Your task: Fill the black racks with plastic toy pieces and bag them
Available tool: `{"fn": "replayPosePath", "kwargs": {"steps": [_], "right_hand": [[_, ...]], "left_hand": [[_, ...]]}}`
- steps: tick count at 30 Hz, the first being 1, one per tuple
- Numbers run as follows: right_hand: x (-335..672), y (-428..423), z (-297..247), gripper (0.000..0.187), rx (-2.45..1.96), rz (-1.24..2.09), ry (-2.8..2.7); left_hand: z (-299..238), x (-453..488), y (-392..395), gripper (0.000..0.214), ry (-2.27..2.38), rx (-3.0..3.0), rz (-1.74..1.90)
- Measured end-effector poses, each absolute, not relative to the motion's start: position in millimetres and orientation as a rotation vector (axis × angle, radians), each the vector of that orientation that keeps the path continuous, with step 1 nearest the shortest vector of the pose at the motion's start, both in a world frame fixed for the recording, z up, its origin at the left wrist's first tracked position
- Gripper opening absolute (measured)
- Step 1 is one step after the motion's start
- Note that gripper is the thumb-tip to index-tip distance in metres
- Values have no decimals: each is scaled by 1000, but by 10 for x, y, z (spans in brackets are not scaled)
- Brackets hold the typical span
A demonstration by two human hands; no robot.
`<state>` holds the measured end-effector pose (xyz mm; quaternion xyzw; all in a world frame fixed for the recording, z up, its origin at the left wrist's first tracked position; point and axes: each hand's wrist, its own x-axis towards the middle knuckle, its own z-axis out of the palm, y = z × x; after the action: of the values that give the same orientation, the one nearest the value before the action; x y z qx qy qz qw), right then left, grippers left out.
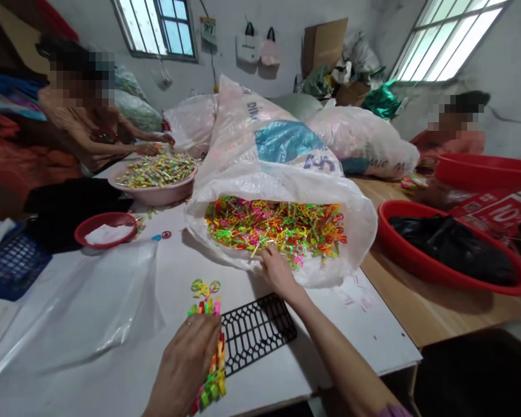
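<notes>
- Nearest us, at 6 o'clock, our left hand (184,365) has its fingers curled closed around a bundle of neon plastic pieces (206,307). The tight hold keeps the bundle upright, with its ends showing above and below the fist.
- Just beside that hand lies a black plastic lattice (256,333), flat on the white table (260,394).
- At 12 o'clock, our right hand (278,272) rests on the folded lip of a white plastic sack (260,179). Its fingers (267,252) are slightly spread, and we cannot tell whether they pinch the plastic.
- The sack's mouth is rolled back, which leaves the heap of neon plastic pieces (273,229) inside open to reach, right at our fingertips.
- At 9 o'clock, a clear plastic sheet (78,307) lies on the table, with a blue plastic basket (13,266) past it.
- At 10 o'clock, a red bowl (80,234) holds something white.
- At 11 o'clock, a co-worker's hands (156,145) work over a pink basin (169,197) of pale pieces, placed at the table's edge within their reach.
- At 2 o'clock, a red basin (399,249) holds a black bag on a wooden table (434,307), and another co-worker (455,139) sits beyond it.
</notes>
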<state>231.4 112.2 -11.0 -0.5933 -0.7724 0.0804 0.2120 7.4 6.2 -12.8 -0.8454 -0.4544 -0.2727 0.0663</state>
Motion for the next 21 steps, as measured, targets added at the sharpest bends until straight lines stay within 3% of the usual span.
{"fn": "replayPosePath", "kwargs": {"steps": [6,12,21], "right_hand": [[2260,1435,-170,18,-1569,-202,-2470],[2288,1090,-354,18,-1534,-187,-2526],[2402,1511,-107,19,-1580,-189,-2365]], "left_hand": [[-55,42,-46,30,-1138,-2503,-849],[-157,-21,-86,28,-1205,-2554,-825],[-128,-13,-81,28,-1155,-2520,-784]]}}
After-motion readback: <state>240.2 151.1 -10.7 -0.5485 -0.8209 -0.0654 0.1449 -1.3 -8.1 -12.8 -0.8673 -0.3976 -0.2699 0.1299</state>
